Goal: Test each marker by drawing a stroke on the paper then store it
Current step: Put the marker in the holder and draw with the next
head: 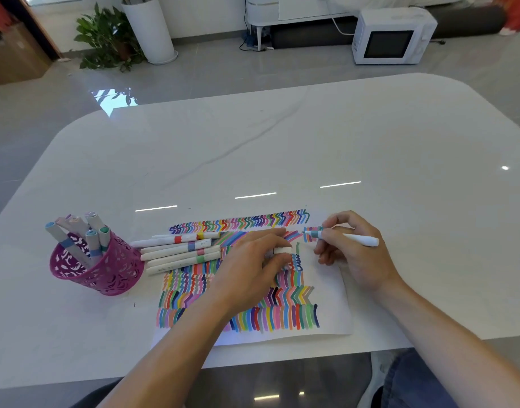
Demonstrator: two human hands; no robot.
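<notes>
Forearms reach in over the near edge of the white bench [282, 142], which carries everything. Toward that near edge lies the paper [332, 304], already crowded with rows of coloured strokes, only its right side bare. A pink perforated holder [105, 275] near the bench's left edge has several stored markers [91, 237] standing in it. The left hand [250, 266] rests on the paper's middle, fingers curled round a white cap [282, 250]. The right hand [353, 245] grips an uncapped marker [359, 239] near the paper's far right corner, tip pointing left; whether the tip touches, I cannot tell. About five capped markers [179, 251] lie at the paper's left edge, so the job looks roughly half done.
</notes>
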